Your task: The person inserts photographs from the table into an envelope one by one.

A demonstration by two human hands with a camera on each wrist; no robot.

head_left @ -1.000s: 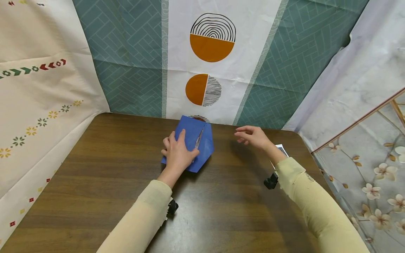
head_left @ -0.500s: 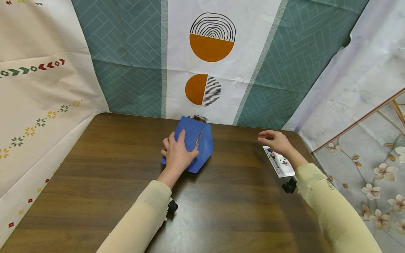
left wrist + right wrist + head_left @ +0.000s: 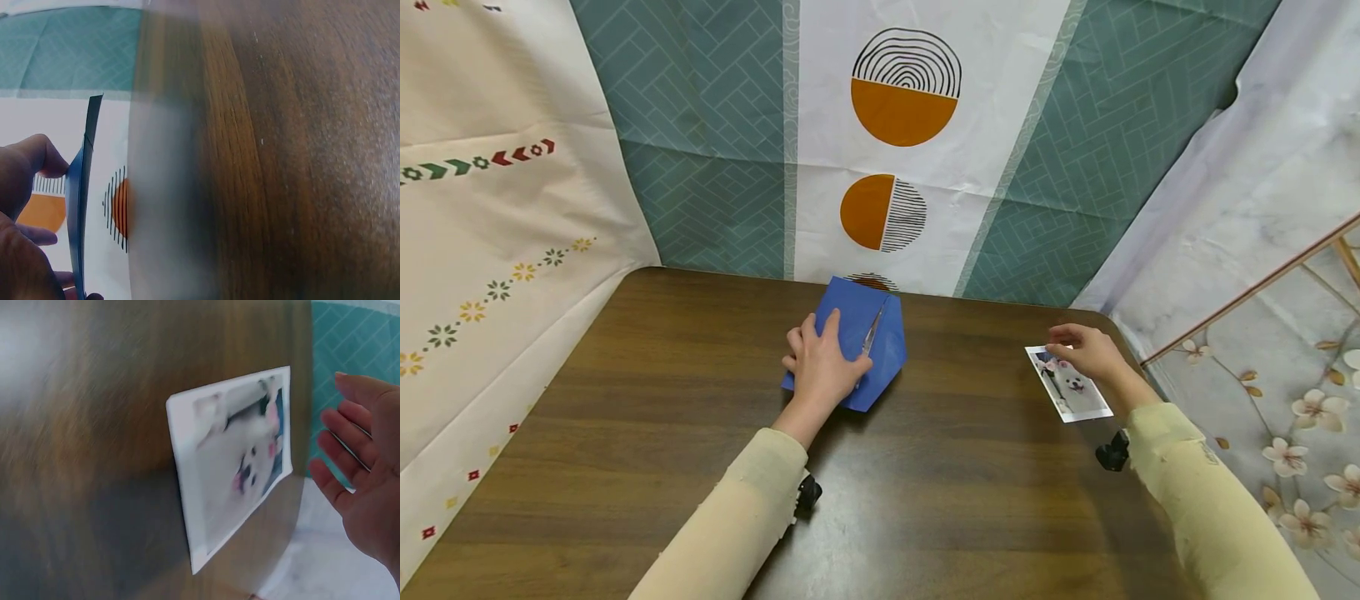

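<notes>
A blue envelope (image 3: 886, 354) is at the far middle of the table, with a narrow pale slit beside its flap. My left hand (image 3: 822, 360) grips it by its left part, thumb near the slit. In the left wrist view the envelope (image 3: 80, 206) appears edge-on, the thumb against one face and fingertips showing past its lower edge. On the right side of the table lies a white-bordered photo (image 3: 1078, 396) of a white dog. Over its far edge hovers my right hand (image 3: 1090, 354), fingers relaxed; the right wrist view shows this hand (image 3: 369, 456) holding nothing, apart from the photo (image 3: 237, 469).
The brown wooden table (image 3: 925, 500) ends at a green and white patterned cloth (image 3: 715, 167) behind. A cream cloth (image 3: 512, 292) hangs at the left, a floral one (image 3: 1285, 400) at the right.
My right hand has moved right and somewhat nearer, to above the photo. The photo, mostly hidden under the arm before, is now largely visible. My left hand and the envelope have stayed put.
</notes>
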